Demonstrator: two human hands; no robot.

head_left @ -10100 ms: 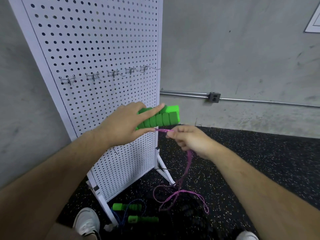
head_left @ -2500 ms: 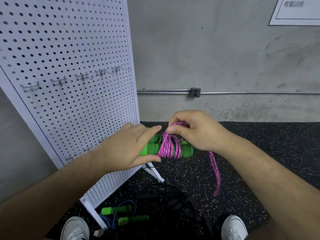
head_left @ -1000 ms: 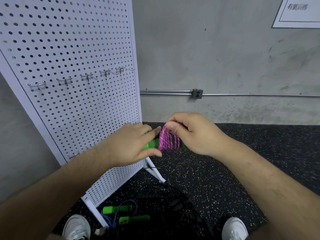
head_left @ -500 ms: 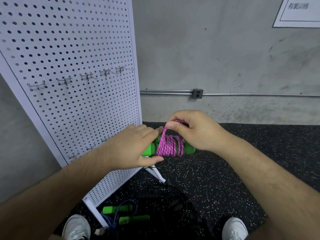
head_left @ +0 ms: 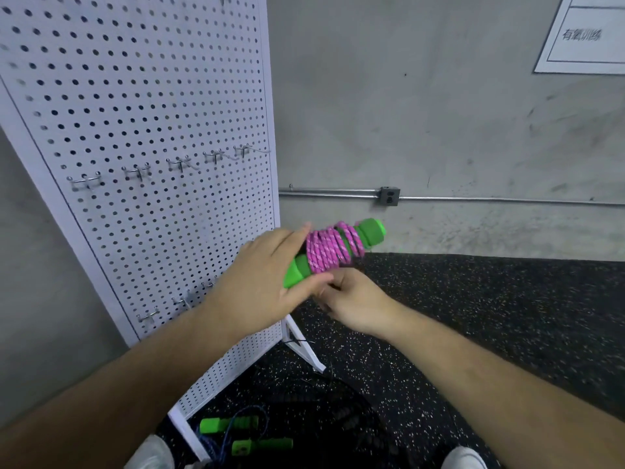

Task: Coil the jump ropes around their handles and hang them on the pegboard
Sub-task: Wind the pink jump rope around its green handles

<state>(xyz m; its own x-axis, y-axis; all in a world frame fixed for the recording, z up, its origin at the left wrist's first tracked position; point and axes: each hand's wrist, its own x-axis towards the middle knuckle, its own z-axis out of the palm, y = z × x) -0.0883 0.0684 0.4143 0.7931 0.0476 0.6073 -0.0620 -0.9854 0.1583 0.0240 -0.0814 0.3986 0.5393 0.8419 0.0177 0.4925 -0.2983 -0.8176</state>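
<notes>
The pink rope (head_left: 333, 247) lies in tight turns around the paired green handles (head_left: 370, 231), held in the air just right of centre, with the free ends of the handles pointing to 2 o'clock. The left hand (head_left: 257, 282) grips the lower end of the handles, fingers over the top and thumb underneath. The right hand (head_left: 355, 302) sits just under the coil at 5 o'clock from it, fingers curled inward. It may be tucking the rope's tail, but I cannot tell whether it pinches anything.

In my judgement the coiling of this rope is nearly done, since no loose length hangs down. Hanging is not yet done: the pegboard (head_left: 152, 96) at 9 to 11 o'clock carries a row of 5 hooks (head_left: 138, 170), all bare, and a lower row also looks bare. At 6 o'clock on the floor lies a blue jump rope (head_left: 236, 431) with 2 green handles, uncoiled, and beside it a black rope (head_left: 338, 411) in a loose heap, so at least 2 more ropes seem to be left.

No brand shows on the handles. A white sign (head_left: 585, 35) at 1 o'clock reads "有氧训练".
</notes>
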